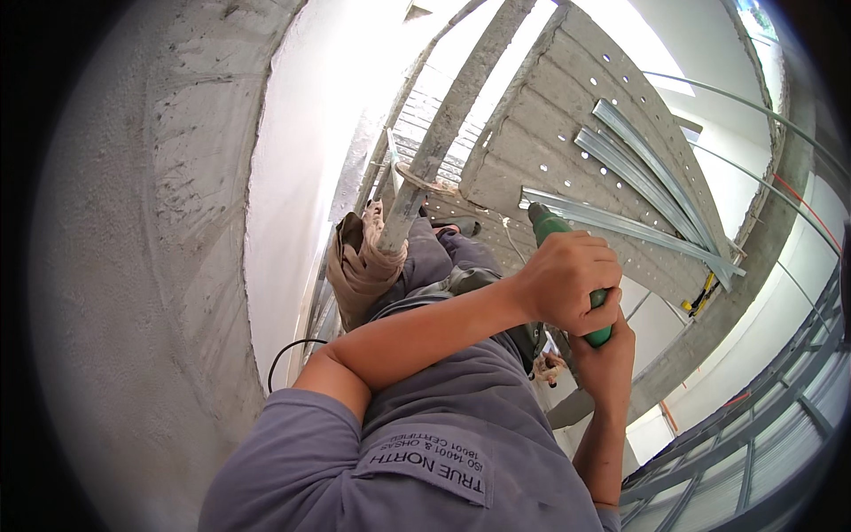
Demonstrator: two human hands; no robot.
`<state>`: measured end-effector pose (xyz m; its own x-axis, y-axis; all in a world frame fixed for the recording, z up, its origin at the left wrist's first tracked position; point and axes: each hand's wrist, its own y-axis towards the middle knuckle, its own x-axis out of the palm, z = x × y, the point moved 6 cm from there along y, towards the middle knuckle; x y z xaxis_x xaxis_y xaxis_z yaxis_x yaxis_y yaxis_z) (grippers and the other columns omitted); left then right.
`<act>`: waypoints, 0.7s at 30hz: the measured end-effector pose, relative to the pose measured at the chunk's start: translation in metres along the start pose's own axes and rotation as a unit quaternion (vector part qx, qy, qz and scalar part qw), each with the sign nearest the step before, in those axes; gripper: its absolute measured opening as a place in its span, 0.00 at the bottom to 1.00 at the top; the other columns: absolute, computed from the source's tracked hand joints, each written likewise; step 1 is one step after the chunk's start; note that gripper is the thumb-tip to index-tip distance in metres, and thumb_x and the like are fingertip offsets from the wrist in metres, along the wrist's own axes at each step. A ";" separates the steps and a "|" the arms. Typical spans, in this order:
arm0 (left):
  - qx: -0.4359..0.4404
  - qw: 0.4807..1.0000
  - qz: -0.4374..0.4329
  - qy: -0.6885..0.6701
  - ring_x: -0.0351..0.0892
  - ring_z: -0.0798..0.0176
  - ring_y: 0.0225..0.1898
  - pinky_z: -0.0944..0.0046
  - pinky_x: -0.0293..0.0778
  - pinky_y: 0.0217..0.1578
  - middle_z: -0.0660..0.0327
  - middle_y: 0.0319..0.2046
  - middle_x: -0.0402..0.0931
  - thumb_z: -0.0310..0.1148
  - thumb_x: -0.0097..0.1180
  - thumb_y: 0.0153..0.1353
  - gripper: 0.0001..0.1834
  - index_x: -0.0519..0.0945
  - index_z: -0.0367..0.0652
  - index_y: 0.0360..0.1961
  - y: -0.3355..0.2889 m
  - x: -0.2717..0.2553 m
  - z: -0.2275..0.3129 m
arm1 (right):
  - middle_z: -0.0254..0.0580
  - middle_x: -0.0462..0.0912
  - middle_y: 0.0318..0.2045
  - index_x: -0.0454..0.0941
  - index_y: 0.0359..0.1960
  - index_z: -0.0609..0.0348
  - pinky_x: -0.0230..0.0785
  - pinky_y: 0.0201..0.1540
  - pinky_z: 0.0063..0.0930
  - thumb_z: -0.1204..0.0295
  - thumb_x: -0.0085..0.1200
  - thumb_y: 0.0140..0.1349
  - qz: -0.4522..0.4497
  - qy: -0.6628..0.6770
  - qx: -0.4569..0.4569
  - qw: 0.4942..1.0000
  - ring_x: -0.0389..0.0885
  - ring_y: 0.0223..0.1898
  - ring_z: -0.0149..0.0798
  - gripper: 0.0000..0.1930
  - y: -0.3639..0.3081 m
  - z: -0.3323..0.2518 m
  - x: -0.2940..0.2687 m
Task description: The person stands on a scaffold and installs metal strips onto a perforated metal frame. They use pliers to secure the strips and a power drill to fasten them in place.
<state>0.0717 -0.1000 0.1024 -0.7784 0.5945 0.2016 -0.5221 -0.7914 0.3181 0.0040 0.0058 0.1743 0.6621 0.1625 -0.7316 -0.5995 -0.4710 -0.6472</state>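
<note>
Ref = green tool [550, 227], drill-like, both hands on it.

Far left of tool: rough wall [177, 177], then white panel [297, 133]. Black cable [288, 350] loops left of tool, a bit lower; other end not traceable. Tan cloth [355, 284] bunches around the foot of grey pole [465, 93], both left of tool. Grey shirt [425, 381] below-left of tool. Holed platform [532, 133] lies beyond tool.

Left hand [576, 277]: arm crosses the shirt, fingers wrapped over the tool body. Right hand [610, 353]: closed round the tool's lower end, just below the left; fingers partly hidden. Tool tip is dark and points up-left; in view it overlaps the near end of the lowest channel. Contact: can't tell.

Right of tool: at least 3 metal channels [634, 224] on the platform, fanned, meeting at the far end. Yellow-black item [703, 295] right of tool, by that end; kind unclear.

Progress, my read: tool is in hand, channels look loose. Can't make out any finished fixing near tool; amount left can't be judged from 1 view.

Writing: dark print on pocket flap [430, 457], below-left of tool, 3 lines, upside down, legible. No marking readable on tool or channels.
</note>
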 end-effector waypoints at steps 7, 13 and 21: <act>0.000 1.000 0.003 -0.008 0.74 0.54 0.23 0.59 0.70 0.27 0.62 0.21 0.74 0.30 0.59 0.43 0.04 0.76 0.45 0.19 -0.003 -0.004 0.002 | 0.57 0.85 0.35 0.76 0.52 0.63 0.75 0.42 0.40 0.74 0.66 0.53 0.011 -0.006 -0.018 1.000 0.85 0.39 0.60 0.23 -0.002 0.000 0.004; 0.000 1.000 -0.001 -0.005 0.74 0.55 0.23 0.59 0.70 0.27 0.62 0.21 0.75 0.30 0.58 0.42 0.03 0.76 0.45 0.19 -0.003 -0.005 0.001 | 0.57 0.85 0.35 0.76 0.49 0.62 0.75 0.40 0.42 0.74 0.66 0.52 0.008 -0.018 -0.012 1.000 0.85 0.39 0.62 0.22 -0.001 -0.006 0.002; 0.000 1.000 0.002 -0.004 0.75 0.56 0.24 0.60 0.70 0.28 0.62 0.22 0.75 0.30 0.58 0.43 0.03 0.77 0.46 0.20 -0.005 -0.006 0.000 | 0.57 0.84 0.33 0.75 0.48 0.62 0.75 0.39 0.42 0.74 0.66 0.51 0.006 -0.027 -0.029 0.999 0.84 0.39 0.63 0.21 0.001 -0.005 0.001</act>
<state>0.0791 -0.0999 0.0999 -0.7782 0.5917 0.2105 -0.5181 -0.7943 0.3174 0.0065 0.0012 0.1739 0.6289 0.2030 -0.7505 -0.5792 -0.5216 -0.6265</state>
